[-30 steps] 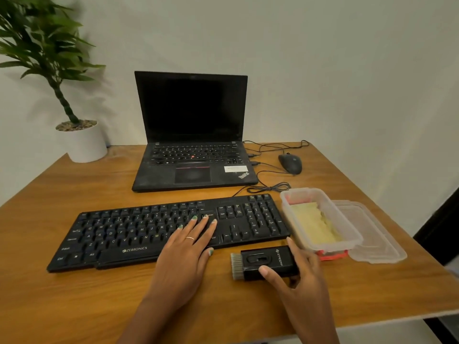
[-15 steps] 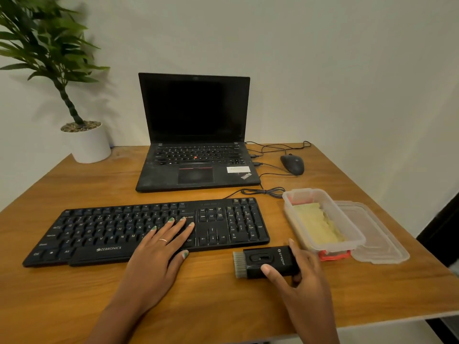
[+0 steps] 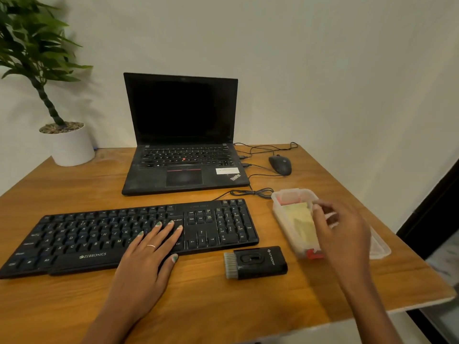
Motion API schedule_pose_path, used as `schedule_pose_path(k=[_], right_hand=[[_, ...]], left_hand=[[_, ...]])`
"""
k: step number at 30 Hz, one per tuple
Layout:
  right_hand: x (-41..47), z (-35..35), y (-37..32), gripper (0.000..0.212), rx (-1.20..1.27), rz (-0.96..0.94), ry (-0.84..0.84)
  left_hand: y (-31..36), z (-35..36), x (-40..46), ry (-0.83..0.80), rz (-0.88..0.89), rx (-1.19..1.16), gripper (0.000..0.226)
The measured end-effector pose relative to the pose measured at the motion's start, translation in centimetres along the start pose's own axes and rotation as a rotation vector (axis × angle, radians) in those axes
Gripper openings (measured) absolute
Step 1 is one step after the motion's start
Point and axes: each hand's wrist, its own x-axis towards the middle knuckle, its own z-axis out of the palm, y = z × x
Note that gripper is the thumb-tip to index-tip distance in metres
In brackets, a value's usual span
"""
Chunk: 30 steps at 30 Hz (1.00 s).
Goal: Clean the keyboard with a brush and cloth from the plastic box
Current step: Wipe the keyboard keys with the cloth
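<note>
On the wooden desk, the left hand is lying flat, fingers straight, on the black keyboard. Over the clear plastic box holding a yellow cloth, the right hand is hovering, blurred, fingers loosely curled. Between keyboard and box, the black brush is lying free.

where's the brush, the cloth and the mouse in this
brush (image 3: 258, 261), head view, on its black body
cloth (image 3: 300, 220), head view, on the yellow fold inside the plastic box
mouse (image 3: 280, 164), head view, on its top shell

Right hand blurs over the plastic box, hiding its right wall; plant cut off upper left.
</note>
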Motion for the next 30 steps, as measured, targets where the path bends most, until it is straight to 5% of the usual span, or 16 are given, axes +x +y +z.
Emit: schedule_pose_path(k=[5,12,23,30], right_hand=[[5.0,3.1,1.9,0.04,-0.334,0.073,-0.581],[5.5,5.1,2.1,0.033,-0.614,0.01,-0.831],[5.1,6.0,2.3,0.017,-0.589,-0.026,-0.573],[5.6,2.4,1.6,0.021,-0.017,0.079,-0.186]], left_hand=[[0.1,-0.1,0.0,-0.011,0.001,0.018,0.053],[0.1,-0.2,0.0,-0.001,-0.005,0.005,0.058],[0.4,-0.3,0.0,-0.004,-0.025,-0.039,0.073],[0.4,-0.1,0.0,0.002,-0.041,-0.064,0.076]])
